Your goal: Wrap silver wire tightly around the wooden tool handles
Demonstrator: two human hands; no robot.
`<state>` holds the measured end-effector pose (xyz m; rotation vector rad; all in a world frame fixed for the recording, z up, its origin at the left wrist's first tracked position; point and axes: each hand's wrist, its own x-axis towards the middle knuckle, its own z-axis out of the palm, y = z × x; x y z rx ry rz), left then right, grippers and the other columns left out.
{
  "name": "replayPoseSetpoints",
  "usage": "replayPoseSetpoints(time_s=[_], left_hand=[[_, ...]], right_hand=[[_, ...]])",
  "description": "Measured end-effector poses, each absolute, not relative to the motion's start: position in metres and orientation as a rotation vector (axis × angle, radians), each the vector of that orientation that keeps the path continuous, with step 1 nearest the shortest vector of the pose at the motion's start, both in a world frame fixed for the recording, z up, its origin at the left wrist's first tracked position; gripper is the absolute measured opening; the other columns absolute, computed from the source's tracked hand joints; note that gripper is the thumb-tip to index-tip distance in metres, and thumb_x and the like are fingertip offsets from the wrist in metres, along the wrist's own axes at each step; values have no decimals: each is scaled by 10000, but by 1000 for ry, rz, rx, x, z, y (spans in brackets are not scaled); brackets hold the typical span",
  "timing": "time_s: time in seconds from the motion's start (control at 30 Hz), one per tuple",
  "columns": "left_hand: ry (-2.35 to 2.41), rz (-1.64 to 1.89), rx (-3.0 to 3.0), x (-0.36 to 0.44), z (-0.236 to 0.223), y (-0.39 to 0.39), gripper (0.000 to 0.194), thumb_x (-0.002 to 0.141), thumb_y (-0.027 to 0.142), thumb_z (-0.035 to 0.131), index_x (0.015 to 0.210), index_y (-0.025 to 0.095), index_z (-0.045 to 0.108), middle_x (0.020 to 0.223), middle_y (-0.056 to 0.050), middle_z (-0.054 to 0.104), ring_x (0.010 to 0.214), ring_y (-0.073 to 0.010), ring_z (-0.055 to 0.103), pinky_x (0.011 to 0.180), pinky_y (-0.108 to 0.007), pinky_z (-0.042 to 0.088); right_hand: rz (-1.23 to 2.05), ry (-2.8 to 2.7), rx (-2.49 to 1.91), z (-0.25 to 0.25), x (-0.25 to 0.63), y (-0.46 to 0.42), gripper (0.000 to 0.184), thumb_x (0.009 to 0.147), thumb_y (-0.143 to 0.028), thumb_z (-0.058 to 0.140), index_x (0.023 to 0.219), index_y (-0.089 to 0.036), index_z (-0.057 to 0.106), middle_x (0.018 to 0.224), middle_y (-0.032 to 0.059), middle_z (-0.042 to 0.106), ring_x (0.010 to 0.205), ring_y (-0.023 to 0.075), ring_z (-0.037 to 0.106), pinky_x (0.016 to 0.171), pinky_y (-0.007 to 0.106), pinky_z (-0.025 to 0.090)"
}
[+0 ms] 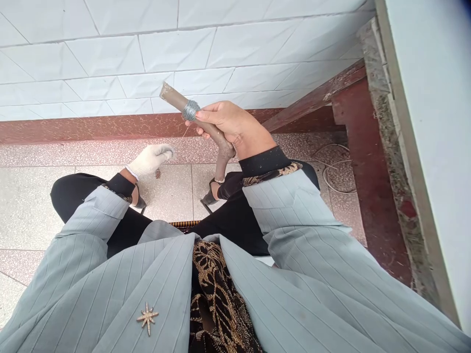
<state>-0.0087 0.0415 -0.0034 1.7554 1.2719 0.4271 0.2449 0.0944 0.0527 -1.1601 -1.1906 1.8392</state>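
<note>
My right hand (224,120) is wrapped round a crooked brown stick (174,98), with the thumb beside a grey, shiny coil (191,110) wound round its upper part. The stick slants up to the left, and its bent lower end (222,164) points down past my wrist. From the coil a thin strand (183,137), wire or thread, runs down to my left hand (151,159). That hand wears a white knitted glove and is closed in a pinch on the strand. It stays apart from the stick, to its lower left.
A white tiled wall (176,49) with a red-brown base strip (81,128) stands in front. To the right are a red wooden frame (375,162) and a loose pale cable (333,166) on the floor. My black-trousered knees are spread below my hands.
</note>
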Motion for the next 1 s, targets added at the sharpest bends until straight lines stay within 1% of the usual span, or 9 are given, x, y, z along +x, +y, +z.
replayPoseSetpoints(time_s=[0.1, 0.23, 0.37, 0.47, 0.53, 0.6, 0.73, 0.9, 1.0], left_hand=[[1371, 356, 1862, -8, -1, 42, 209, 915, 256, 538, 879, 171, 725, 698, 2, 598, 637, -127, 515, 645, -272, 409], [1212, 292, 1848, -1, 14, 34, 226, 922, 297, 551, 930, 160, 732, 710, 8, 609, 665, -121, 541, 657, -253, 445], [1138, 269, 1693, -5, 23, 31, 165, 905, 293, 599, 870, 172, 707, 638, 20, 563, 570, -114, 527, 585, -251, 459], [1112, 309, 1572, -14, 14, 37, 130, 886, 274, 652, 811, 173, 684, 667, 4, 591, 582, -128, 574, 601, -270, 503], [1057, 403, 1506, -18, 3, 41, 129, 885, 275, 678, 826, 161, 687, 718, -10, 627, 627, -130, 599, 650, -285, 532], [1006, 513, 1465, -17, -5, 43, 152, 914, 288, 660, 872, 149, 702, 745, -18, 642, 653, -122, 595, 677, -284, 536], [934, 447, 1525, -11, -3, 42, 189, 943, 312, 644, 891, 151, 728, 726, -17, 640, 625, -107, 549, 622, -246, 482], [874, 424, 1526, -19, 18, 42, 273, 921, 405, 689, 852, 143, 727, 714, -29, 653, 573, -97, 512, 563, -240, 431], [958, 475, 1532, -26, 21, 45, 244, 879, 380, 727, 820, 144, 706, 712, -15, 650, 595, -96, 524, 583, -234, 441]], right_hand=[[1792, -1258, -1268, 55, 248, 94, 276, 1046, -214, 633, 805, -127, 737, 638, 29, 647, 522, 81, 541, 455, 176, 430], [1578, -1407, -1389, 40, 240, 97, 215, 1041, -256, 620, 866, -154, 693, 896, 73, 714, 652, 104, 571, 559, 231, 447], [1257, -2389, -1633, 25, 229, 99, 152, 896, -213, 752, 776, -138, 699, 761, 78, 662, 714, 178, 589, 650, 320, 417], [1654, -2970, -1147, 30, 232, 93, 138, 888, -230, 743, 788, -137, 731, 649, 18, 616, 647, 153, 568, 643, 313, 384], [1915, -2748, -760, 38, 237, 88, 131, 889, -284, 745, 867, -155, 747, 665, -20, 626, 624, 119, 554, 632, 280, 392], [1863, -2208, -647, 45, 243, 86, 226, 881, -392, 761, 900, -170, 721, 746, -22, 659, 631, 100, 551, 624, 258, 425], [1467, -1524, -1095, 44, 245, 93, 276, 976, -408, 660, 809, -196, 604, 791, 25, 653, 619, 108, 529, 579, 266, 448], [1182, -2215, -1414, 28, 241, 101, 154, 852, -256, 776, 770, -173, 675, 643, -3, 572, 624, 129, 485, 593, 289, 362], [1501, -2828, -1060, 33, 240, 96, 131, 863, -286, 734, 816, -164, 747, 595, -36, 555, 590, 108, 466, 605, 282, 334]])
